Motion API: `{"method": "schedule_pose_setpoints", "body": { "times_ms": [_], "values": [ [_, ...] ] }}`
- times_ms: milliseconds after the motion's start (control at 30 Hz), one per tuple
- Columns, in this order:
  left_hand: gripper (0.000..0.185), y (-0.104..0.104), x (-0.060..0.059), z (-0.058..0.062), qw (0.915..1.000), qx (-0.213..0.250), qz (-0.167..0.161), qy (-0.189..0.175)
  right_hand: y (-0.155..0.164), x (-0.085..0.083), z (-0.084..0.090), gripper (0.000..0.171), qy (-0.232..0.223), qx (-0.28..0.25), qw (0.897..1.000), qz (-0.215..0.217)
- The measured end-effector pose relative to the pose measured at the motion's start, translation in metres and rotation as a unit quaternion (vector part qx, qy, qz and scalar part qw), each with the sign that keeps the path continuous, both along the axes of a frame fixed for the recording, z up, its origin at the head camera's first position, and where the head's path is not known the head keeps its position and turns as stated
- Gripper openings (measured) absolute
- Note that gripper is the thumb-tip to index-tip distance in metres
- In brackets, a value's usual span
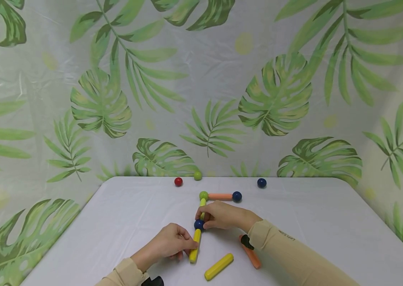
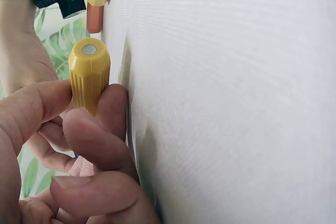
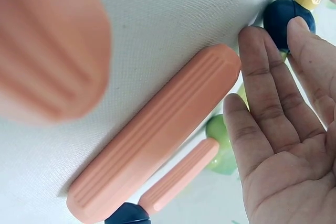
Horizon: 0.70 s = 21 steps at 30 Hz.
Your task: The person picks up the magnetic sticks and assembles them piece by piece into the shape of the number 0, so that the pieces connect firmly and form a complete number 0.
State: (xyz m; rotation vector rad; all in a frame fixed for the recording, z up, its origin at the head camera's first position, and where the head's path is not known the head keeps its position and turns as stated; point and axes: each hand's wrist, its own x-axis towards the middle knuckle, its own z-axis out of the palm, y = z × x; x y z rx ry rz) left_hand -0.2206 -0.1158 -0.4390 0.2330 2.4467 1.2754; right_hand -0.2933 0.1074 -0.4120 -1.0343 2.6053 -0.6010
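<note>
Your left hand is pinching the near yellow rod at about 6 o'clock of the chain, while your right hand has fingertips on the blue ball joining it to the next yellow rod up toward 12. Twist the near rod sideways and I'd guess the ball pops off, or the green ball corner with the orange rod swings out of line.
</note>
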Motion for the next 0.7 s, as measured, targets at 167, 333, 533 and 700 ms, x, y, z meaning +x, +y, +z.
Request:
{"method": "schedule_pose_setpoints", "body": {
  "times_ms": [167, 333, 533, 700],
  "values": [
    [0.024, -0.0006, 0.0000, 0.0002, 1.0000, 0.000, -0.002, 0.003, 0.0002, -0.0012, -0.0012, 0.021, -0.001, -0.002, 1.000, 0.001],
    [0.023, -0.0016, -0.0009, -0.0009, 1.0000, 0.000, -0.005, 0.008, -0.0003, -0.0016, -0.0021, 0.021, -0.008, -0.004, 1.000, -0.003],
    [0.022, -0.0037, -0.0033, -0.0007, 0.9999, -0.001, -0.012, 0.010, -0.0001, -0.0025, -0.0021, 0.022, -0.012, -0.006, 1.000, -0.003],
    [0.021, -0.0064, -0.0064, 0.0027, 0.9997, 0.000, -0.022, 0.010, -0.0006, -0.0025, -0.0017, 0.022, -0.011, -0.007, 1.000, 0.001]
  ]
}}
